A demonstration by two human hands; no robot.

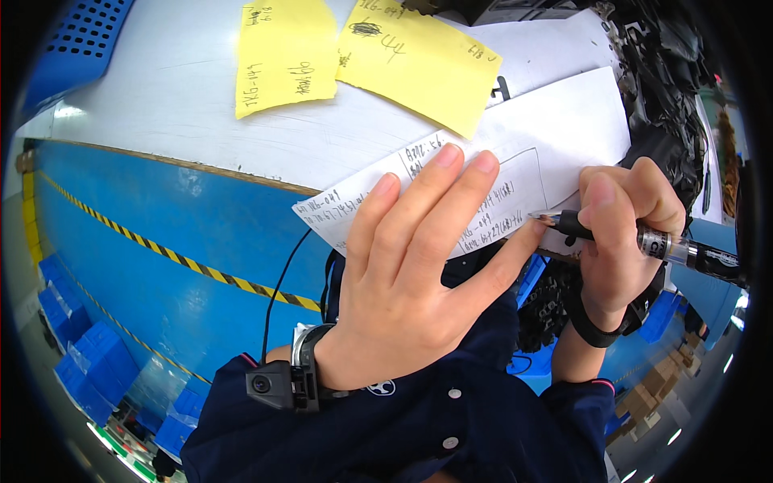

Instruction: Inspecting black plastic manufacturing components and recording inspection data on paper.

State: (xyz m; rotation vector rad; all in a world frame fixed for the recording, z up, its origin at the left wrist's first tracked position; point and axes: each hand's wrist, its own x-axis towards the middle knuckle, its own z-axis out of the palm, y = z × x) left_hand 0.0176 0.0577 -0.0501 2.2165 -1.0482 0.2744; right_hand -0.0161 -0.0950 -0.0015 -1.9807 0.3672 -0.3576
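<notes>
A white sheet of paper (576, 121) with handwritten lines lies slanted at the near edge of the table. Across it rests my left hand (419, 258), flat with the fingers spread, pressing on the paper. My right hand (624, 217) is closed around a black pen (708, 262) with a clear barrel. The pen's tip touches the paper, close to my left thumb, at the end of a handwritten line. Beyond my left fingers lie two yellow paper notes (419, 60), also written on.
Black plastic bags or wrapping (660, 97) are heaped along the table's right side. At the far left stands a blue perforated crate (76, 48). Below the white table (177, 105) spreads a blue floor (169, 217) with black-and-yellow tape (209, 274) and several blue bins (101, 362).
</notes>
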